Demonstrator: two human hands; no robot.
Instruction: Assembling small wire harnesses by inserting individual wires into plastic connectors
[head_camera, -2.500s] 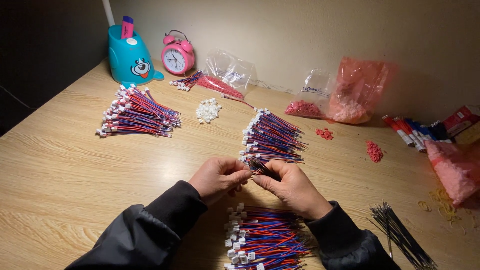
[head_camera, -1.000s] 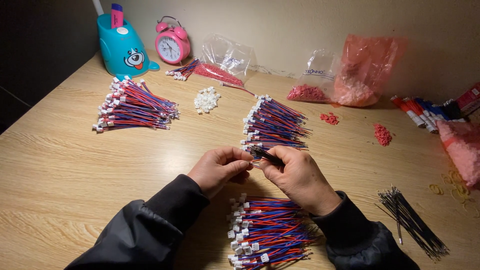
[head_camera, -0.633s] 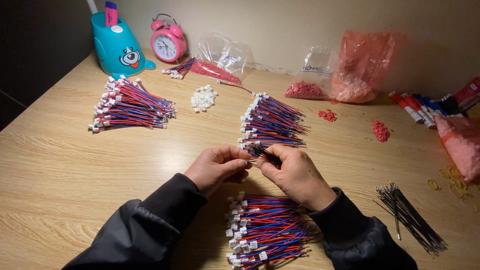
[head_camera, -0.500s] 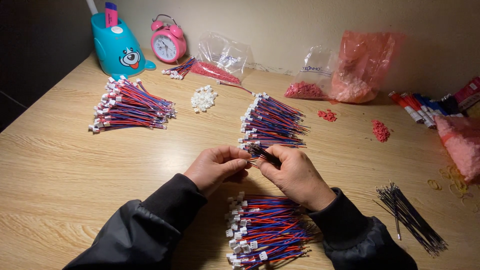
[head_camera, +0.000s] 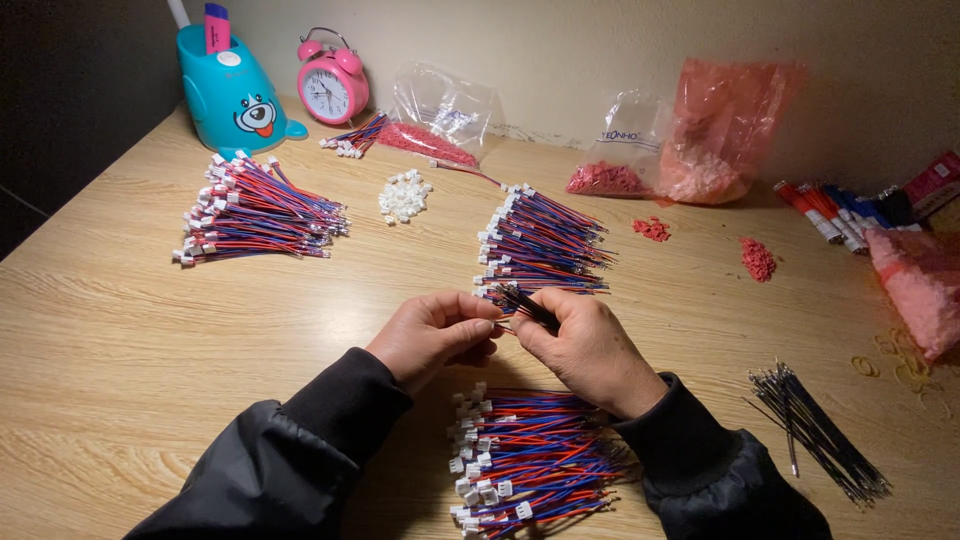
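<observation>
- Black, thin wires (head_camera: 522, 303) sat pinched between both hands in the head view, the only view there was; they lay over the middle of the bench (head_camera: 120, 330), just above the nearest pile.
- The left hand (head_camera: 432, 335) was curled shut, its thumb and forefinger nipping the near end of the black wires.
- The right hand (head_camera: 585, 345) was closed round the same small bunch, fingers folded over it, so how many strands it held could not be told.
- Against the frames from a second or two before, the hands had hardly shifted: same grip, same place, only a slight working of the fingertips; the camera had tilted a little, nothing more.
- That suggested, as a judgement, that the fine fingering of this bunch was in mid-course and not finished.
- Red-and-blue wire leads with white plugs lay in a heap (head_camera: 525, 460) just below the wrists, untouched.
- A second such bundle (head_camera: 540, 245) lay just beyond the hands, a third (head_camera: 255, 210) well to the left.
- Loose black wires (head_camera: 815, 430) lay apart at the right.
- White plug housings (head_camera: 403, 195), a pink alarm clock (head_camera: 328, 90), a blue pen holder (head_camera: 232, 95) and pink bags (head_camera: 725, 130) stood at the far edge, all as before.
</observation>
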